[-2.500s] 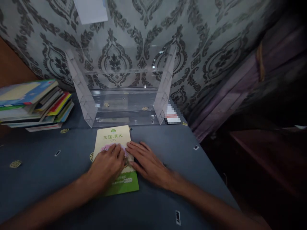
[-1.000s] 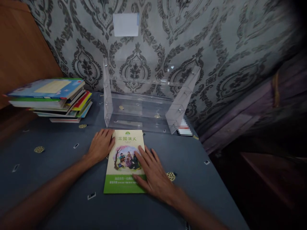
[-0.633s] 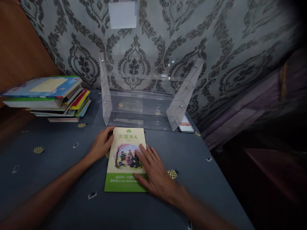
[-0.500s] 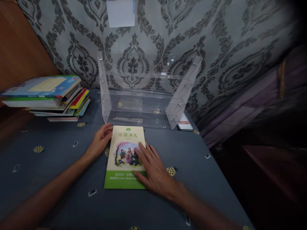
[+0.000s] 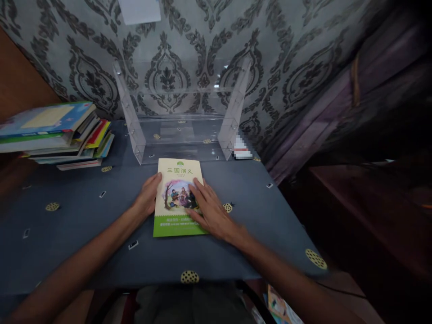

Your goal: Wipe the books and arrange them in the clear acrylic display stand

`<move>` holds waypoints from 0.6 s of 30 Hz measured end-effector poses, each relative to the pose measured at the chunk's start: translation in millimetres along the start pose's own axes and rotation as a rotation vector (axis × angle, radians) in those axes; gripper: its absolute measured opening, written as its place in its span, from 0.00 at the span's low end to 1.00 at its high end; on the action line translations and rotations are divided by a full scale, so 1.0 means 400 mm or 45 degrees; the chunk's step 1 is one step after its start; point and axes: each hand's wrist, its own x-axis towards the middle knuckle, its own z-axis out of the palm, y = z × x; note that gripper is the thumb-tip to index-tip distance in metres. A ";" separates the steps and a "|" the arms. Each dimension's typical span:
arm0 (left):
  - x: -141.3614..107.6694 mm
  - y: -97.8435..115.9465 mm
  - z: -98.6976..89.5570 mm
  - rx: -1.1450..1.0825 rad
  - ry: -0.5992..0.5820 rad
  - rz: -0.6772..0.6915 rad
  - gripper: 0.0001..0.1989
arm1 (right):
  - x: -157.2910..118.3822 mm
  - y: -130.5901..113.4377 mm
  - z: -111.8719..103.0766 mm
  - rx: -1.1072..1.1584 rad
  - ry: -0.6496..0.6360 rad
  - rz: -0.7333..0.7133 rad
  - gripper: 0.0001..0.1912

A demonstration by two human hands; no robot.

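Observation:
A book (image 5: 172, 206) with a cream cover, a painted scene and a green bottom band sits in front of me at the table's middle, its title "三国演义" facing up. At its left edge is my left hand (image 5: 148, 193), closed on that side, the thumb along the edge and the other fingers mostly hidden. My right hand (image 5: 216, 211) rests over the right part of the cover, fingers stretched out and spread, hiding some of the picture. Just beyond the book's top edge stands a clear acrylic tiered rack (image 5: 131, 130), with no books on its shelves.
A stack of books (image 5: 50, 121) is piled at the back left. Beside the rack's right foot lies a small blurred white item (image 5: 243, 148). A patterned wall is behind the rack, and a purple curtain (image 5: 303, 121) hangs at right. More books (image 5: 280, 306) are below the table edge.
The view has tilted down and turned right, bringing the table's front edge into sight. The book has shifted slightly right relative to the rack, and my left hand now grips its left side.

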 end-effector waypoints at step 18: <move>-0.045 0.008 0.061 -0.056 -0.230 0.153 0.18 | 0.041 0.027 0.000 0.554 0.416 0.294 0.40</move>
